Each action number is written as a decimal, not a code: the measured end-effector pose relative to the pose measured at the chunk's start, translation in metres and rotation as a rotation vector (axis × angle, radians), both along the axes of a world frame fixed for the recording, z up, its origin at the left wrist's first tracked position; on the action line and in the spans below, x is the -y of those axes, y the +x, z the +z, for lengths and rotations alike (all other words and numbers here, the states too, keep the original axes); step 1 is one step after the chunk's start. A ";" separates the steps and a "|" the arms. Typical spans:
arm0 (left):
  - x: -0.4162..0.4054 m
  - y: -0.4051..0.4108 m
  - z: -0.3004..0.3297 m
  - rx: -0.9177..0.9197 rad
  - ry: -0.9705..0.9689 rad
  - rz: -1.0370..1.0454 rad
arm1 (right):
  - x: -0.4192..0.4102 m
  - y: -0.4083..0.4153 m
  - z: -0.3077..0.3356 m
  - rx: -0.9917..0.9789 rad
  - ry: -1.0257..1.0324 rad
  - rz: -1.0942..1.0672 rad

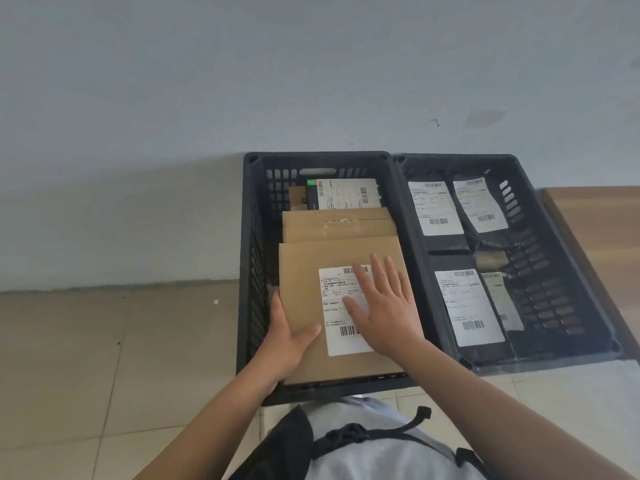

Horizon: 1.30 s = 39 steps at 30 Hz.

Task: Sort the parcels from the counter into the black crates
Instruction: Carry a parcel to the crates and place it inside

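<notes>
We are holding a flat cardboard parcel (311, 271) in the near half of the left crate (247, 258), label (341, 310) facing up. Our left hand (287, 337) is gripping the parcel's near left edge, thumb lying across the top face just beside the label, fingers hidden along the side. Our right hand (384, 306) is lying flat on the parcel, fingers straight and spread, palm covering the right part of the label; it is pressing or resting, not grasping. The parcel is overlapping a second cardboard box (337, 223) lying just behind it, and behind that a dark box (343, 194) with a white label is sitting against the crate's far wall, with another brown piece showing at its left; we cannot tell what that piece is. The right crate (526, 188) is standing against the left crate, rims touching. It is holding black bags with white labels: two side by side at the far end (436, 206) (479, 206), and one large bag (467, 306) at the near end with a further label (502, 299) partly tucked beside it. A small brown roll-like item (490, 259) is lying between the far and near bags; we cannot identify it. Both crates are sitting on a tiled floor (86, 358) against a pale wall (242, 64). A wooden surface (602, 216) is showing just right of the right crate. At the bottom edge, our light shirt (363, 452) and black straps (374, 433) are filling the view.
</notes>
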State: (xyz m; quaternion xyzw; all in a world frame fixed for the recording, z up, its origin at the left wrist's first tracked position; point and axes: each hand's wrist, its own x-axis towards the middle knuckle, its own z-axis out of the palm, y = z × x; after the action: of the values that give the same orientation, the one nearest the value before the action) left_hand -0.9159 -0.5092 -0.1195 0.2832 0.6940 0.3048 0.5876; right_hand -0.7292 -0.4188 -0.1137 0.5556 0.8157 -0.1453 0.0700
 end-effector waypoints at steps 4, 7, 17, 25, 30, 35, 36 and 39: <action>-0.001 0.001 -0.004 -0.013 -0.026 0.000 | -0.012 0.007 -0.019 0.025 0.041 0.032; -0.001 0.001 -0.008 -0.028 -0.033 -0.009 | -0.011 0.007 -0.020 -0.013 0.056 0.049; -0.018 0.019 0.003 -0.776 0.109 -0.224 | -0.019 0.023 -0.019 -0.075 0.024 0.138; -0.030 0.052 -0.026 -1.116 0.019 -0.433 | -0.020 0.038 -0.028 -0.182 0.072 0.184; -0.028 0.052 -0.030 -1.153 0.029 -0.437 | -0.021 0.041 -0.029 -0.228 0.051 0.199; -0.030 0.053 -0.032 -1.163 -0.003 -0.444 | -0.023 0.044 -0.029 -0.243 0.026 0.221; -0.031 0.054 -0.028 -1.160 -0.024 -0.461 | -0.023 0.044 -0.027 -0.235 0.018 0.227; -0.034 0.057 -0.012 -1.141 -0.100 -0.490 | -0.024 0.046 -0.013 -0.215 -0.030 0.237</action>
State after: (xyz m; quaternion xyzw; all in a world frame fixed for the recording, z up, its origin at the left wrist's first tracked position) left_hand -0.8585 -0.4752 -0.1319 0.5245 0.8269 -0.0712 0.1896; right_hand -0.6831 -0.3944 -0.1270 0.4355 0.8761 -0.2067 0.0072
